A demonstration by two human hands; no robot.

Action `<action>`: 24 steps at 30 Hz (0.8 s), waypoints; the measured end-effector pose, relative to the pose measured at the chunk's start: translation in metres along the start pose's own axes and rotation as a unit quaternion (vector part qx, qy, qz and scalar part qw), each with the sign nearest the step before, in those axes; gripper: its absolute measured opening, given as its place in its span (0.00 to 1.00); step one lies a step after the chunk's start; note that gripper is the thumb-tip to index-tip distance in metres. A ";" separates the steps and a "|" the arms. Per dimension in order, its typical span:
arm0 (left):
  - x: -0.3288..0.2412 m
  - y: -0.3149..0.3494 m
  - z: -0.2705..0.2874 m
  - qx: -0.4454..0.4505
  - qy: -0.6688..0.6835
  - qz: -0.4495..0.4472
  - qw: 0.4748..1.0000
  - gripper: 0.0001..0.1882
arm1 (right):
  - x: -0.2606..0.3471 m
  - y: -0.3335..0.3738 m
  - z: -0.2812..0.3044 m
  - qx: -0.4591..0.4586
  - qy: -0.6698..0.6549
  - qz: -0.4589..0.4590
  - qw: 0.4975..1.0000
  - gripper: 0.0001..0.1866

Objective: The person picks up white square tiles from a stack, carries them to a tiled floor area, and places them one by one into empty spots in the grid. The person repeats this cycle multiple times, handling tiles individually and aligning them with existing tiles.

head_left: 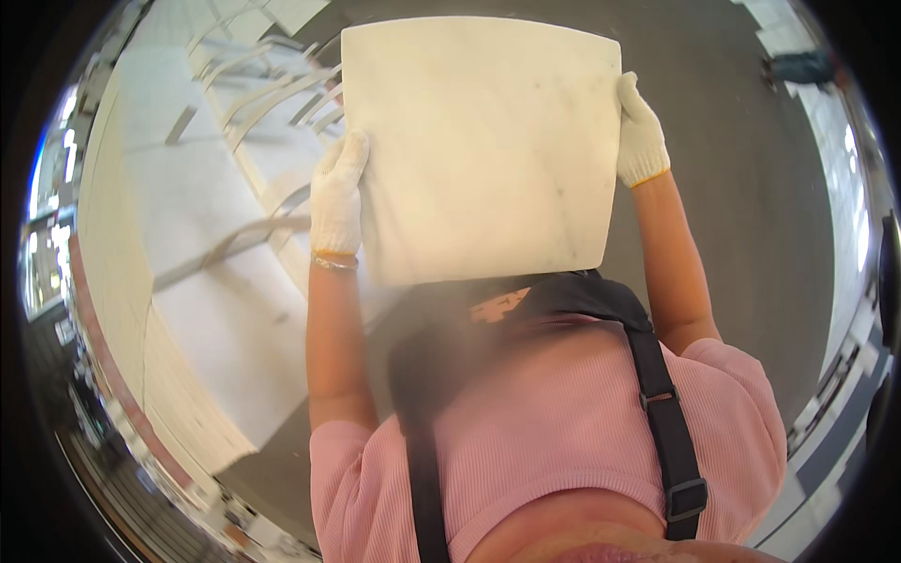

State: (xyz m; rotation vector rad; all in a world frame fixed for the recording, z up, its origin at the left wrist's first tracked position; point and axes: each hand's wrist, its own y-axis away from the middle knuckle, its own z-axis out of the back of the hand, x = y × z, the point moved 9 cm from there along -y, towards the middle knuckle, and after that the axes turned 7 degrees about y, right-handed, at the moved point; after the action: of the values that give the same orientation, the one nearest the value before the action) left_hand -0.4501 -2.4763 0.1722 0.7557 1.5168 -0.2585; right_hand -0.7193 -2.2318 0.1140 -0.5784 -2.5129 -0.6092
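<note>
A pale cream board, flat and nearly square with a slightly bowed far edge, is held up in front of my chest. My left hand, in a white knit glove, grips its left edge with the thumb lying on the face. On the opposite edge my right hand, gloved alike, has its thumb up along the side. The other fingers of both hands are hidden behind the board. Faint grey smudges mark the board's surface.
To my left stands a long white table with a pale stack along its outer edge. Several curved pale strips rise from it near the board, and a curved grey-brown piece lies closer. Dark grey floor spreads to the right. Another person is at far right.
</note>
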 end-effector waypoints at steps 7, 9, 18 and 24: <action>0.027 -0.007 -0.073 0.116 -0.012 0.038 0.992 0.22 | 0.025 0.081 0.059 -0.156 -0.001 0.085 0.984 0.31; 0.029 -0.007 -0.085 0.121 -0.018 0.042 0.992 0.22 | 0.025 0.083 0.068 -0.137 -0.024 0.077 0.987 0.31; 0.018 -0.014 -0.129 0.064 -0.073 0.019 0.995 0.23 | 0.028 0.077 0.104 -0.054 -0.040 0.003 0.998 0.33; 0.024 -0.019 -0.165 0.041 -0.046 0.031 0.998 0.22 | 0.034 0.072 0.125 0.007 -0.074 -0.066 0.995 0.34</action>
State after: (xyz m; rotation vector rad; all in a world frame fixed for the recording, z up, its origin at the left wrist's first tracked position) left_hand -0.5915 -2.3861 0.1628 0.8434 1.3994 -0.3061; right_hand -0.7549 -2.0995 0.0567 -0.4709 -2.7095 -0.6159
